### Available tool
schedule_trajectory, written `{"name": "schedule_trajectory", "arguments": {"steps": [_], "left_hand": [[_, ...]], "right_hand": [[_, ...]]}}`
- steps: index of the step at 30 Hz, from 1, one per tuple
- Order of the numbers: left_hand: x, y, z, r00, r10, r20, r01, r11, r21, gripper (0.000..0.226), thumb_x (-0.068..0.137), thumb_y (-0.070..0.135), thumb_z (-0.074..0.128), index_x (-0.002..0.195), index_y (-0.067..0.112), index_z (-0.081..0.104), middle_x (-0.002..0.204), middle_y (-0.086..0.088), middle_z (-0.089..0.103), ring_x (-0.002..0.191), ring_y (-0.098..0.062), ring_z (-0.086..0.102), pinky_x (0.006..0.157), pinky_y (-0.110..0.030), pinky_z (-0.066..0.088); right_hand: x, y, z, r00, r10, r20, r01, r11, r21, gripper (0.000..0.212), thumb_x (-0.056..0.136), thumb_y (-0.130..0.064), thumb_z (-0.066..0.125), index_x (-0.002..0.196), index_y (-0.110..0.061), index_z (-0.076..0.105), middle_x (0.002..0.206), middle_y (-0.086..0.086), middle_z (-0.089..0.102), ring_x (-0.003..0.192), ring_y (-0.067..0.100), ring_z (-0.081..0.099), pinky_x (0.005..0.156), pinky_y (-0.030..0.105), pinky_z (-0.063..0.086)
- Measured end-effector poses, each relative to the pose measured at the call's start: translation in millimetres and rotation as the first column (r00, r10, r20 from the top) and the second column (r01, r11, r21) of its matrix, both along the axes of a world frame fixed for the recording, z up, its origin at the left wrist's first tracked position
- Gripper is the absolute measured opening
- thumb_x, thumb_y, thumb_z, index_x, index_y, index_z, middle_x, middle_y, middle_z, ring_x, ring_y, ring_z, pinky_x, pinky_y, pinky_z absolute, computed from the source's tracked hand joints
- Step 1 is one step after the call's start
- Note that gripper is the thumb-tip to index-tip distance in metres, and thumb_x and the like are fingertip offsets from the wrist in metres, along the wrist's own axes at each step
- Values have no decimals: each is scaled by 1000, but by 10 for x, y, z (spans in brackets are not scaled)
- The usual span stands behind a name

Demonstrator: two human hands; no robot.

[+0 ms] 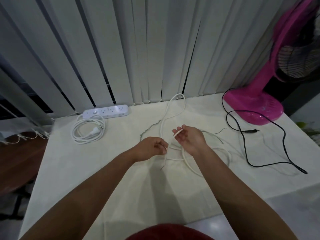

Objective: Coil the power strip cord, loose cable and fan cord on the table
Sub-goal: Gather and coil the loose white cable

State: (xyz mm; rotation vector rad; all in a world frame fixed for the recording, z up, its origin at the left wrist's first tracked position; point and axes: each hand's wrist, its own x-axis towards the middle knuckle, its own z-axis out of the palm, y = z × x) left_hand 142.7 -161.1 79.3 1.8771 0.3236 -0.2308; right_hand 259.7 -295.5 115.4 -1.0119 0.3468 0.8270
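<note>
A white power strip lies at the table's far left, its white cord coiled in front of it with the plug on top. A loose white cable runs from the far edge to the table's middle, where it loops under my hands. My right hand pinches the cable near its end. My left hand is closed on a lower stretch of the same cable. The pink fan stands at the far right; its black cord trails uncoiled across the right side of the table.
Grey vertical blinds hang along the table's far edge. The white table ends at the left beside a brown wooden surface. Thin wire ties lie near the cable.
</note>
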Motion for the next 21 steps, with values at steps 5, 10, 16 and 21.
{"name": "schedule_trajectory", "arguments": {"steps": [5,10,16,21], "left_hand": [[-6,94,-18,998,53,-35,-50,996,73,30,87,-3,52,104,18,66,94,1,69,87,-7,62,74,-6,46],[253,87,140,948,230,218,-266,952,153,51,84,13,68,128,27,47,110,2,54,87,-9,53,78,-20,42],[506,-53,338,918,33,395,-209,888,409,34,88,17,63,121,14,61,131,-12,48,125,-28,42,107,-41,32],[548,-91,463,854,257,453,-360,920,156,18,96,10,46,101,1,61,95,-10,63,84,-26,55,72,-26,37]], "right_hand": [[154,-33,284,942,313,121,-296,945,-140,21,103,-18,37,93,-9,53,56,-3,38,38,7,34,36,17,27],[177,-194,538,612,766,196,-653,630,-421,30,101,-24,41,110,-4,62,51,-7,33,35,3,20,31,16,15],[138,-388,848,341,887,311,-757,456,-469,34,96,-37,51,103,-12,73,53,-7,31,37,4,20,32,16,19],[153,-491,1043,364,804,470,-682,574,-454,34,97,-36,49,108,-13,71,55,-6,31,40,6,20,36,17,20]]}}
